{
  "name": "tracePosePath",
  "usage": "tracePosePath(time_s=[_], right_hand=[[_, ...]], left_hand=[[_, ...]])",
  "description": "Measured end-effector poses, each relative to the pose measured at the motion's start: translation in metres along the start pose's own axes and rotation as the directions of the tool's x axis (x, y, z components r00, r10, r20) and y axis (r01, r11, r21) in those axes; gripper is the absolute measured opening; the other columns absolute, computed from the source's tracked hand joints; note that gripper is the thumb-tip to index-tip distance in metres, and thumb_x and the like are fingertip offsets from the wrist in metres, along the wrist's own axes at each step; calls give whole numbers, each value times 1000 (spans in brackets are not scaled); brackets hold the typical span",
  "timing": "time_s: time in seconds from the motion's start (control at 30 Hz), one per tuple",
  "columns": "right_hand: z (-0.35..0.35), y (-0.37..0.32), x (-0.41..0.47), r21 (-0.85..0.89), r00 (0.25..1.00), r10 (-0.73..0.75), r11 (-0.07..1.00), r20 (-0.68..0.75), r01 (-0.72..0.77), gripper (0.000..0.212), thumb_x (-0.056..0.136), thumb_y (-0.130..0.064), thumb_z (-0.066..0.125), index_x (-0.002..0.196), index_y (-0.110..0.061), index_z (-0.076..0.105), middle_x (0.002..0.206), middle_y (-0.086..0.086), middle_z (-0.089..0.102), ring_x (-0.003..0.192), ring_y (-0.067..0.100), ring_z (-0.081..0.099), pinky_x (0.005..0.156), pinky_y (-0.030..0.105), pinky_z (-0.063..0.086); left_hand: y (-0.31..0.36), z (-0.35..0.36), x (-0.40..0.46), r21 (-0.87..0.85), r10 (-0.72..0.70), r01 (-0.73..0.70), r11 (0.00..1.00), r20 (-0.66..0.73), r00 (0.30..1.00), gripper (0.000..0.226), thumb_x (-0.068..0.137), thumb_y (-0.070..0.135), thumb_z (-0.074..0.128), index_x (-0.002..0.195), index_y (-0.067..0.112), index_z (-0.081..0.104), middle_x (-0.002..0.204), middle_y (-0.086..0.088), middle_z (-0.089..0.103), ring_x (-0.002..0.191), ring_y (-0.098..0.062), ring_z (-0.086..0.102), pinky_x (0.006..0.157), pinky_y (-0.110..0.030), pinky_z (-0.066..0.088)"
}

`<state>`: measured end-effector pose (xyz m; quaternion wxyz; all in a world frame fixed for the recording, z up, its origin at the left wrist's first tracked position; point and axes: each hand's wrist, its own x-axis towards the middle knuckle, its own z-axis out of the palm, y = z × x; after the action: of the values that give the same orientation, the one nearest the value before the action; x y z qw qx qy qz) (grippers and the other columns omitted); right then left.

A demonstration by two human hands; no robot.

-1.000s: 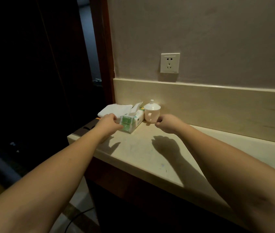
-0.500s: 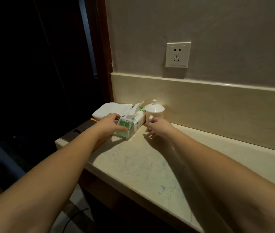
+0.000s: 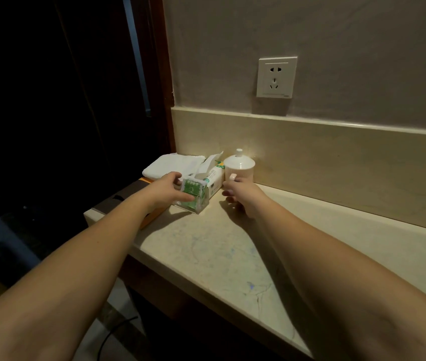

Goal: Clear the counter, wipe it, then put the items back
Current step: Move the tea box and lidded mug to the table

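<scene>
On the beige counter [image 3: 232, 256], near its left end, a small clear box with a green label [image 3: 193, 194] stands in front of a tissue pack [image 3: 213, 178]. My left hand [image 3: 167, 191] grips the box from the left, fingers over its top and thumb under its front. A white lidded cup [image 3: 240, 165] stands against the backsplash, right of the tissue pack. My right hand [image 3: 243, 199] lies at the front of the cup's base with its fingers curled. The hand hides the cup's lower part, so its hold on the cup does not show.
A folded white towel [image 3: 172, 165] lies behind the box at the counter's left end, over a dark tray with an orange edge [image 3: 128, 196]. A wall socket [image 3: 277, 76] sits above the backsplash. A dark doorway is on the left. The counter's front edge runs diagonally.
My right hand moved left from beside the cup to the front of its base. My left hand stayed on the green-labelled box. The view came closer.
</scene>
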<state>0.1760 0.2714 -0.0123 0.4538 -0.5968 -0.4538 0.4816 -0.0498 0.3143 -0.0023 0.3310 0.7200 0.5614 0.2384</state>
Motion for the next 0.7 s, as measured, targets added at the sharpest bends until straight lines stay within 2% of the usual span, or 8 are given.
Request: tracePosePath(time_s=[0.13,0.2,0.3,0.43,0.5,0.57,0.63,0.7], right_hand=[[-2,-2,3,74,995,97,993,-3,-96,14,88,-26,54,101,-20,57,87,2,65,71,13,59,51,22,39],[-3,-2,4,129,989,150,981,0,-149,9,88,-27,54,92,-20,55,84,3,64,71,15,59,47,21,41],[-5,-3,5,193,979,205,961,-16,-199,17,89,-30,55,91,-13,54,81,9,60,59,17,55,41,21,44],[-10,-4,6,209,979,194,962,-63,-177,17,89,-27,53,95,-11,53,74,10,53,47,16,47,38,19,41],[-11,-3,4,212,982,176,964,-66,-158,19,91,-31,51,90,-12,53,70,9,52,45,17,47,39,19,40],[-13,-2,2,211,985,161,967,-65,-144,24,92,-33,50,84,-11,52,67,9,51,45,18,48,40,19,39],[-16,0,0,196,986,150,971,-68,-134,23,92,-30,49,79,-11,52,67,10,50,47,19,48,41,20,38],[-19,1,-5,188,987,141,974,-76,-125,19,90,-24,47,77,-10,51,67,11,49,48,20,47,43,22,38]], left_hand=[[0,3,3,-38,2,1,999,90,996,56,70,21,85,117,21,53,120,0,63,103,-15,64,97,-39,50],[2,6,2,7,3,-4,1000,82,997,63,68,28,86,118,23,49,117,4,59,102,-14,61,92,-37,52],[6,11,-2,-2,-8,9,1000,73,997,70,67,35,86,122,27,43,111,9,56,96,-10,60,76,-27,52],[7,18,-6,-69,-3,8,998,77,997,85,68,29,86,134,21,34,116,9,54,100,-11,61,84,-31,54],[8,21,-10,-84,-1,7,996,63,998,92,67,29,87,139,20,30,114,11,51,99,-7,59,82,-26,51],[7,23,-16,-56,0,3,998,65,998,86,66,32,87,135,22,37,110,17,55,96,-2,58,75,-20,45],[4,25,-22,-20,5,-3,1000,71,997,65,66,31,86,118,31,47,106,17,63,94,-3,63,72,-19,43],[5,27,-31,-5,16,-16,1000,56,998,56,66,32,85,110,38,50,103,18,65,92,-3,63,69,-21,43]])
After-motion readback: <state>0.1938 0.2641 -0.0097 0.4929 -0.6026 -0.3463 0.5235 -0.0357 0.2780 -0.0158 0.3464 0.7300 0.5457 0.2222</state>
